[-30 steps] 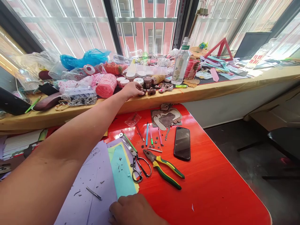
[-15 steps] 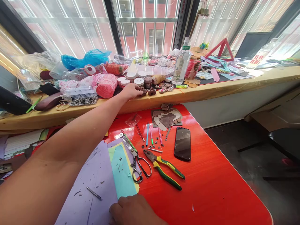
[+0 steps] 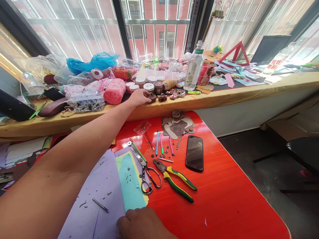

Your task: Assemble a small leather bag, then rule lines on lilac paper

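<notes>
My left hand [image 3: 139, 97] reaches across to the windowsill ledge, fingers pinched at a small brown leather-like piece [image 3: 152, 98]. A similar brown piece [image 3: 162, 97] sits just to its right. Behind the fingers stand white-lidded jars [image 3: 149, 87]. Down at the bottom of the view, my right hand [image 3: 142, 224] rests with curled fingers by the edge of the turquoise paper [image 3: 131, 184]; its palm side is hidden. Scissors [image 3: 144, 166] and green-and-yellow pliers [image 3: 174, 179] lie above it on the red table [image 3: 231, 196].
A black phone [image 3: 194, 153], leather cutouts [image 3: 178, 125], thin pens [image 3: 157, 142] and small rings occupy the table. Purple paper [image 3: 99, 186] carries scraps and a metal rod [image 3: 100, 205]. Along the ledge [image 3: 224, 94] are a clear bottle [image 3: 193, 70], a pink roll [image 3: 114, 91] and a blue bag [image 3: 92, 62].
The whole view has shifted very slightly. My left hand stays at the brown piece, and my right hand keeps its place on the table.
</notes>
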`<state>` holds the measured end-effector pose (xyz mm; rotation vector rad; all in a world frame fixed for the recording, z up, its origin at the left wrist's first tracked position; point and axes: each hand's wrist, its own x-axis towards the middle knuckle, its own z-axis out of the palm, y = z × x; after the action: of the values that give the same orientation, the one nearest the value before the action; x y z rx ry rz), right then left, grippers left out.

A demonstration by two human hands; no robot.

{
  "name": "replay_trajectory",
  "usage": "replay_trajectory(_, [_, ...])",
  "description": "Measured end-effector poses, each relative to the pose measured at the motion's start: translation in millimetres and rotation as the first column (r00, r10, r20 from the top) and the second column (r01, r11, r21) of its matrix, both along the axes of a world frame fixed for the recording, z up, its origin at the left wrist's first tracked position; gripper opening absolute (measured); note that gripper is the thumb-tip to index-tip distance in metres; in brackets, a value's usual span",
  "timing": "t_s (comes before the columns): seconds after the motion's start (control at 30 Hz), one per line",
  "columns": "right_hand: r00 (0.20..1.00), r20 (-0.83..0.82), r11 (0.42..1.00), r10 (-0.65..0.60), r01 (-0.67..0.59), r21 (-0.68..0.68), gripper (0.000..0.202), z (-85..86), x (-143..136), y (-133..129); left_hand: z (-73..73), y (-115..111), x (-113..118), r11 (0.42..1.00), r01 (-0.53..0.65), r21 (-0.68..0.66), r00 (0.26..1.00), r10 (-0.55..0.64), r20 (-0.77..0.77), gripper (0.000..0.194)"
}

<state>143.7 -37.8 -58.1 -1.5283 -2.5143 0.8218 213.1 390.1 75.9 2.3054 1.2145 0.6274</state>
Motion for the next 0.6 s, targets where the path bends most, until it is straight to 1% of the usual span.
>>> replay_trajectory(0.17, [0.999, 0.031, 0.999, 0.025, -0.025, -0.029, 0.02, 2.6, -0.2, 1.4, -2.5, -0.8, -2.3, 0.998, 0.013, 0.067, 1.0, -0.013, 0.003, 0.039])
replay_trajectory(0.4, [0.999, 0.021, 0.999, 0.028, -0.028, 0.017, 0.023, -3.5, -3.3, 0.4, -3.0, -3.7, -3.3, 0.994, 0.049, 0.1, 0.999, -0.051, 0.016, 0.036])
replay_trajectory(0.6, [0.995, 0.061, 0.997, 0.073, -0.073, 0.001, 0.023, 4.8, -0.3, 1.5, -2.8, -10.4, 0.9, 0.993, 0.06, 0.1, 0.998, -0.061, 0.011, 0.025])
